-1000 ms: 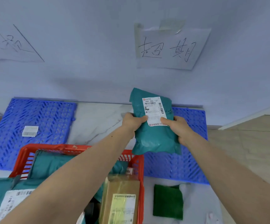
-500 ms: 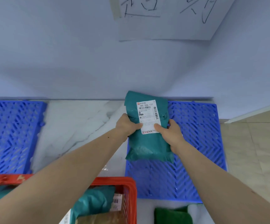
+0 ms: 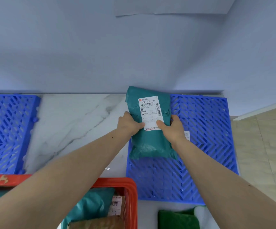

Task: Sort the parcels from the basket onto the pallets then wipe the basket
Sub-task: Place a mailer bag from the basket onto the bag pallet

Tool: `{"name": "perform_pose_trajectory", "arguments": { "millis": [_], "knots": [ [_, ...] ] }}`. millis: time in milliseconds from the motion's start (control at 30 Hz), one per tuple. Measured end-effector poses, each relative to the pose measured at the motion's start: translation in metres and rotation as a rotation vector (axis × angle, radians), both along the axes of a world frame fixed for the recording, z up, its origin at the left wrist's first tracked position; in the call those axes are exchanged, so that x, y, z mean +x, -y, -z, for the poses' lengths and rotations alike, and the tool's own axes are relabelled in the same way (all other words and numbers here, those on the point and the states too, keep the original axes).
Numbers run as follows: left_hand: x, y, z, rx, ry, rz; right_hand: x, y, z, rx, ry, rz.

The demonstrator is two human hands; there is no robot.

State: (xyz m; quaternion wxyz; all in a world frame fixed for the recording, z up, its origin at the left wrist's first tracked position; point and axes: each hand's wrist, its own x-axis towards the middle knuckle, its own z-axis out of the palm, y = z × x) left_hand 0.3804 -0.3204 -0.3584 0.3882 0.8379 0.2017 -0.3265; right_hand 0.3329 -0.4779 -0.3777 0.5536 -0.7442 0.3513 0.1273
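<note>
Sitting at the near edge, a green cloth [image 3: 177, 219] lies on the pale floor beside the red basket [image 3: 131, 195], which has a teal bag and a brown box inside. Past them a blue pallet [image 3: 205, 146] lies flat on the right, and another blue pallet [image 3: 4, 129] lies well apart on the left, with white marble floor [image 3: 71, 123] between. Over the right pallet's left side, the left hand [image 3: 129, 123] and right hand [image 3: 175, 128] grip a teal parcel [image 3: 150, 144], thumbs pressed on its white label [image 3: 150, 113]. Behind stands a plain bluish wall [image 3: 84, 55] with a paper sheet [image 3: 170, 5] up high. Tan tiles [image 3: 266, 154] show at the right.
</note>
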Motion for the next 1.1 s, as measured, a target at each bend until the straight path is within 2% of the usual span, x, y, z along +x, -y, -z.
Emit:
{"name": "perform_pose_trajectory", "arguments": {
  "millis": [200,367,467,767,1100],
  "knots": [
    [0.003,-0.002,-0.009,-0.009,-0.025,-0.019,0.003,-0.004,-0.004,-0.073,-0.029,0.029],
    [0.004,-0.005,-0.038,-0.059,-0.016,-0.054,-0.001,-0.002,-0.033,-0.311,-0.047,-0.035],
    [-0.002,-0.009,-0.065,-0.090,0.003,-0.058,-0.004,-0.007,-0.059,-0.376,-0.010,-0.091],
    [-0.049,-0.045,-0.173,-0.149,0.107,-0.136,-0.031,-0.056,-0.155,-0.383,0.156,-0.263],
    [-0.125,-0.124,-0.254,-0.191,0.227,-0.285,-0.098,-0.130,-0.241,-0.320,0.253,-0.451]
  ]
}}
